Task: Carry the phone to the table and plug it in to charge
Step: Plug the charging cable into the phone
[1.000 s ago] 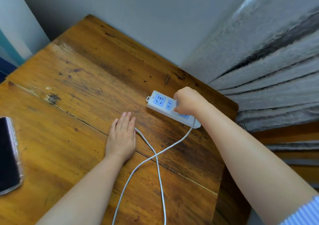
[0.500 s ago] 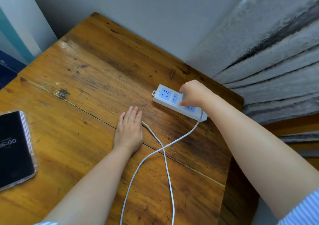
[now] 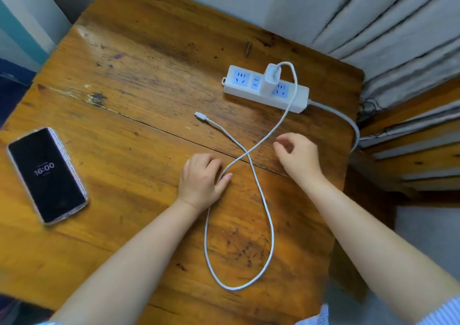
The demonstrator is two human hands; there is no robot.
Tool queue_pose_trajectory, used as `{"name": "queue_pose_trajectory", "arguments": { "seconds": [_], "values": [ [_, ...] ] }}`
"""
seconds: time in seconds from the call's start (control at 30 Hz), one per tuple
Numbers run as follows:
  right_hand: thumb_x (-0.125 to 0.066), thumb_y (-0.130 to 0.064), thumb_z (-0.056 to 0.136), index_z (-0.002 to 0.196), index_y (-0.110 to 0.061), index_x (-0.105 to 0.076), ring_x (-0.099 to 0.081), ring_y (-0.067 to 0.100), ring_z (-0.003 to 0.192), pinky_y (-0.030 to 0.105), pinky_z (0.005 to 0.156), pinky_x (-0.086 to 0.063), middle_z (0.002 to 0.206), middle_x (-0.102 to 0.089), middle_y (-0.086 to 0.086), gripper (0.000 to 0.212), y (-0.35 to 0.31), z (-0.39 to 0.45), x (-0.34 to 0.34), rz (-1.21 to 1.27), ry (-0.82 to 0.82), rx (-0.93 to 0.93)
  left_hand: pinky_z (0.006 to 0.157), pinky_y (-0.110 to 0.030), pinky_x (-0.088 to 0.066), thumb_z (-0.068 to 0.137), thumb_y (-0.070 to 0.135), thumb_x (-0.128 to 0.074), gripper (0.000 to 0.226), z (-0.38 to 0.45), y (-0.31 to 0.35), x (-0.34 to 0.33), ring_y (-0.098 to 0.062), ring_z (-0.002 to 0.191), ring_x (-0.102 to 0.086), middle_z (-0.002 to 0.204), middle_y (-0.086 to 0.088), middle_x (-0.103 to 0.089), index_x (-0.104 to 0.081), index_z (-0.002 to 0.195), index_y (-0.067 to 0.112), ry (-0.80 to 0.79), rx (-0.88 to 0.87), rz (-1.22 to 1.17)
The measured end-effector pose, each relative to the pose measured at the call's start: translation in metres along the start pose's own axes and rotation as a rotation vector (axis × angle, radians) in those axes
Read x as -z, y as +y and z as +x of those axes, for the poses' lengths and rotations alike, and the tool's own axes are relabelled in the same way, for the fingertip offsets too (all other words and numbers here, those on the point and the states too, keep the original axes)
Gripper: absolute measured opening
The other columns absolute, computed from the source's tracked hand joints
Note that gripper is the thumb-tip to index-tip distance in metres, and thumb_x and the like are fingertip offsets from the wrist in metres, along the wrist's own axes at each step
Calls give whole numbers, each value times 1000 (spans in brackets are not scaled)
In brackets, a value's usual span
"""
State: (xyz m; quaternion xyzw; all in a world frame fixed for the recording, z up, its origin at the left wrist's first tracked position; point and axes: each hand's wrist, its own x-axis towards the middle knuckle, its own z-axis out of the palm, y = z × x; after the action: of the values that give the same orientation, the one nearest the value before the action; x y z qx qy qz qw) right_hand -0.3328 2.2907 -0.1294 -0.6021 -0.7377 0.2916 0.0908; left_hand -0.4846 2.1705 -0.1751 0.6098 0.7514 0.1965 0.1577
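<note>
The phone [image 3: 47, 175] lies face up on the wooden surface [image 3: 139, 80], well left of both hands. The charger [image 3: 271, 78] sits in the power strip [image 3: 266, 89]. The left hand [image 3: 202, 180] rests curled beside the cable [image 3: 258, 187]; the right hand [image 3: 298, 156] hovers, fingers loosely bent, holding nothing. Next, I'd say, the free plug [image 3: 200, 116] must reach the phone's port.

The table [image 3: 139, 80] is worn wood, varnished to a warm sheen, with dark scratches, stains and a long crack across it. On the left, the phone [image 3: 47, 174] has a glossy black glass face in a clear, shiny case. At the far right, the power strip [image 3: 265, 89] and charger [image 3: 271, 78] are smooth white plastic, the sockets pale blue. The cable [image 3: 263, 210] is smooth and white. Grey curtain [image 3: 398, 33] cloth hangs in matt folds.
</note>
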Motion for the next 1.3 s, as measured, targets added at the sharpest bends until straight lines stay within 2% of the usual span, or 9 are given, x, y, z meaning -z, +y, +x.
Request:
{"name": "queue_pose_trajectory", "arguments": {
  "seconds": [0.1,0.37,0.5,0.6,0.67,0.83,0.93,1.1,1.3],
  "values": [
    [-63,-15,82,100,-2,-65,-58,30,94,33,81,-44,100,-66,18,22,-3,-25,-28,-69,-133,87,54,-39,-53,67,4,-74,10,-4,4,0,-37,61,-64,64,-21,-65,-66,68,-1,-22,25,24],
    [-49,5,80,105,-1,-55,-56,38,96,41,81,-47,102,-61,22,26,9,-39,-29,-237,-130,110,73,-44,-47,88,6,-54,18,-7,-7,1,-40,94,-58,100,-27,-62,-61,100,-4,44,239,-46],
    [-56,-3,80,105,-10,-45,-54,22,68,27,47,-43,84,-57,9,27,39,-69,-6,-445,-289,-35,76,-43,-46,91,9,-51,22,-7,-11,6,-39,97,-56,105,-24,-61,-59,109,-2,36,279,-46],
    [-55,-13,85,115,-13,-41,-52,17,64,24,46,-43,76,-49,3,33,49,-91,7,-613,-429,-80,78,-43,-46,92,11,-50,23,-5,-8,7,-38,101,-55,109,-23,-61,-58,110,-1,-14,279,-24],
    [-52,-19,87,110,-10,-49,-55,20,72,27,53,-45,83,-54,7,25,45,-94,12,-695,-368,-8,79,-42,-46,92,12,-50,23,-4,-5,7,-38,103,-55,110,-23,-60,-58,110,0,-37,298,-21],
    [-49,-17,90,120,-5,-49,-52,31,106,41,86,-48,117,-58,16,32,17,-67,-6,-499,-140,303,83,-39,-45,91,16,-53,25,-5,-3,13,-35,104,-54,111,-20,-61,-58,111,2,-88,336,-99],
    [-49,-14,90,128,-6,-42,-46,32,116,44,96,-43,128,-52,16,39,0,-47,-27,-440,-136,239,85,-37,-45,92,12,-50,24,-16,-15,23,-34,104,-55,112,-20,-61,-58,112,1,-79,358,-145],
    [-47,-2,88,103,2,-61,-54,37,97,41,80,-47,101,-61,22,21,-2,-55,-43,-374,-86,257,87,-39,-46,87,-6,-45,32,-42,-54,53,-33,110,-53,116,-20,-58,-56,116,2,-72,352,-77],
    [-58,10,76,87,10,-64,-61,41,67,44,56,-54,76,-62,27,13,-43,-94,-53,-77,-14,514,88,-43,-45,79,-16,-48,51,-63,-96,86,-34,119,-42,128,-18,-48,-48,126,5,-238,208,229]
  ]
}}
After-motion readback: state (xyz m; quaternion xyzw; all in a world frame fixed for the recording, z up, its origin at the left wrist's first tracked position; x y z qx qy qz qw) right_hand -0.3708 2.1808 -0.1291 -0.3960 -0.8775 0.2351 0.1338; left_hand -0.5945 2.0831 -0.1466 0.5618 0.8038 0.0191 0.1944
